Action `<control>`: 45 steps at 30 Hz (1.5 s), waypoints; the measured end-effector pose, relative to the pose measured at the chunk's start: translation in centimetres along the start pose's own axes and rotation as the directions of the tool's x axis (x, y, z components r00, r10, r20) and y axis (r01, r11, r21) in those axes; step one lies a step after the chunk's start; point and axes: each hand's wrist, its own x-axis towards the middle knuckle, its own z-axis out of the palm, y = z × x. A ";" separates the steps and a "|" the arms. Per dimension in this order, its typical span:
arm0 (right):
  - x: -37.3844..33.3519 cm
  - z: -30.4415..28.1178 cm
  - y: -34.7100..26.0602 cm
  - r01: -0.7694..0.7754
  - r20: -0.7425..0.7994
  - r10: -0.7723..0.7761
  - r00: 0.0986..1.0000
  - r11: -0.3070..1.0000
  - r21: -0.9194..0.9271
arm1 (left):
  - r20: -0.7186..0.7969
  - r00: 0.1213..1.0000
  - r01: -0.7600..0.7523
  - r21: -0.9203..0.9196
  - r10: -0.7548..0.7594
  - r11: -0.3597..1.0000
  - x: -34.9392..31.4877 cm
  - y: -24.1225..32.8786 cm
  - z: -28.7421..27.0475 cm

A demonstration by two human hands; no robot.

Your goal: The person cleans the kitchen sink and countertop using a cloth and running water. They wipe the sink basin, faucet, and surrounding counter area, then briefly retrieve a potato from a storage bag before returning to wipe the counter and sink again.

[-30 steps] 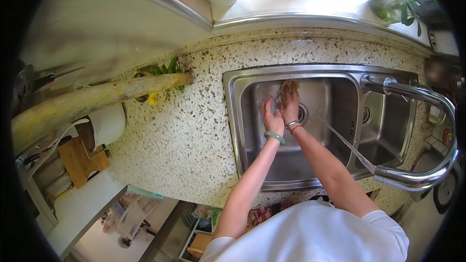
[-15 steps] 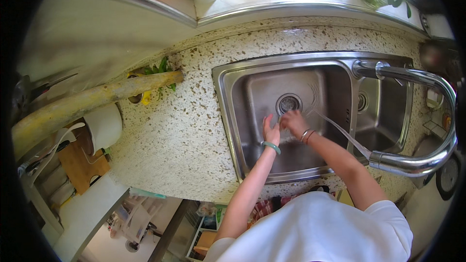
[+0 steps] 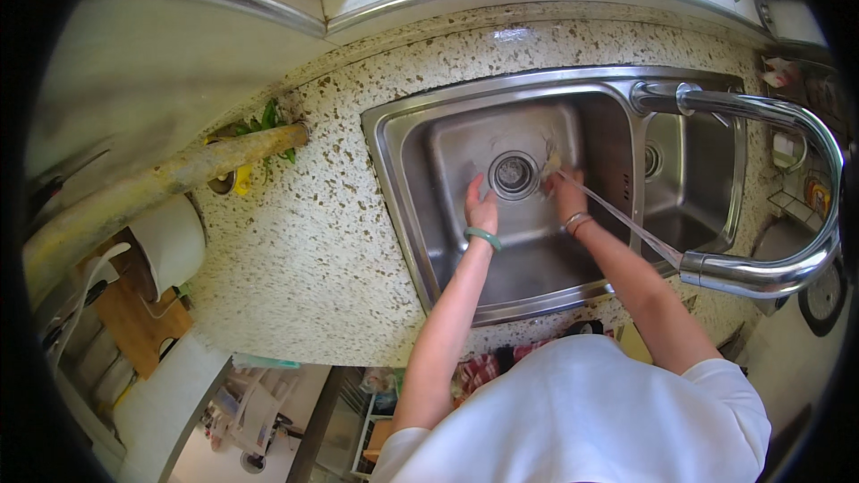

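Head view: a small tan thing [image 3: 552, 165], blurred so that its kind cannot be told, is just beside the drain [image 3: 514, 175], on the drain's right. It lies at the far end of the right hand [image 3: 567, 199], which is the nearer of the two; its long axis cannot be made out. From the left hand [image 3: 481, 207] it lies to the right and a little farther from the body, with the drain between. The right hand is blurred, its fingers pointing toward the drain, and whether they pinch the tan thing or only touch it I cannot tell. The left hand, near the drain's left side, is spread, thumb apart from fingers, with a green bangle [image 3: 483, 238] at its wrist. Right of the drain, a water stream [image 3: 631, 225] slants from the chrome faucet [image 3: 725, 275] to beside the right hand. Around the drain is the large steel basin [image 3: 537, 261]; the smaller basin [image 3: 687, 192] lies right of it, and the speckled countertop [image 3: 313, 255] stretches to its left.
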 end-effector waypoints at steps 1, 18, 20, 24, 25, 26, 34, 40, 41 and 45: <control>-1.7 1.4 -0.2 -0.049 0.083 0.044 0.996 0.997 0.062 | 0.006 1.000 0.010 -0.009 -0.010 1.000 -0.1 -0.3 -0.2; 9.1 2.3 -16.3 0.364 -0.204 -0.321 0.925 0.902 0.233 | -0.218 0.921 -0.321 0.045 0.323 0.946 -5.6 4.7 -2.1; 7.3 3.9 -17.1 0.374 -0.038 -0.379 0.925 0.883 0.283 | -0.215 0.926 -0.317 0.003 0.310 0.948 -6.3 3.9 -2.3; 0.7 5.1 -14.9 0.710 0.129 -0.699 0.704 0.696 -0.103 | -0.214 0.945 -0.266 -0.070 0.246 0.961 -6.6 2.2 -3.1; -1.3 6.0 -13.1 0.727 0.178 -0.708 0.683 0.681 -0.080 | -0.188 0.958 -0.227 -0.048 0.214 0.973 -6.8 2.5 -3.1; -2.8 6.9 -11.4 0.745 0.228 -0.718 0.658 0.665 -0.057 | -0.164 0.969 -0.189 -0.026 0.182 0.982 -6.8 2.6 -3.0; 4.3 -5.9 -2.0 0.140 -0.181 -0.128 0.975 0.989 0.053 | 0.028 0.963 0.268 -0.157 -0.267 0.950 -6.5 2.7 -1.8; 6.4 -5.4 1.0 0.205 -0.026 -0.235 0.972 0.892 -0.404 | -0.064 0.996 0.039 -0.244 -0.056 0.969 -5.4 3.9 -2.7; 5.1 -4.0 0.4 0.141 0.049 -0.134 0.990 0.870 -0.472 | -0.069 0.996 0.035 -0.246 -0.053 0.969 -5.4 4.4 -3.2; -1.4 0.8 0.1 0.204 0.182 -0.116 0.977 0.765 -0.610 | -0.036 0.998 0.049 -0.252 -0.060 0.967 -5.5 4.3 -4.2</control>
